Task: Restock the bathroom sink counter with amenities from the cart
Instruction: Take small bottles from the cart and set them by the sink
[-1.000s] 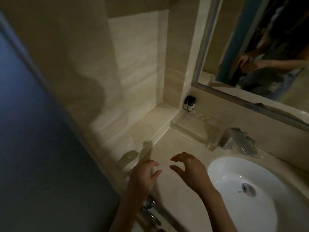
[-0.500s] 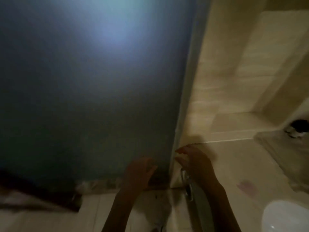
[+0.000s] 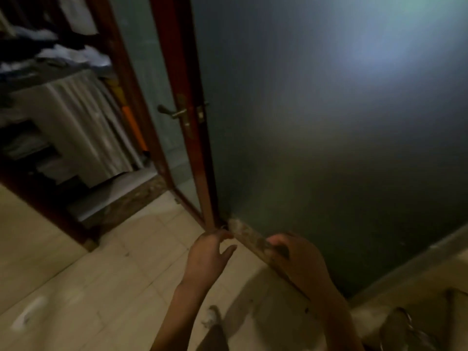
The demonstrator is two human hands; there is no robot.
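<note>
Cart (image 3: 63, 117), draped in pale striped cloth, stands far left beyond the red-brown wooden door frame (image 3: 177, 72). A smooth frosted glass door (image 3: 329, 122) fills the right. The left hand (image 3: 207, 254) and right hand (image 3: 296, 259) are loosely curled and empty. The round white sink seen a second ago is out of view.

The cart (image 3: 63, 117) left, the door (image 3: 177, 72) middle, the glass panel (image 3: 329, 122) right.
The cart stands beyond the threshold (image 3: 131, 196); left hand (image 3: 207, 257) and right hand (image 3: 296, 259) hang side by side before the panel's foot, over the floor (image 3: 88, 287).
</note>
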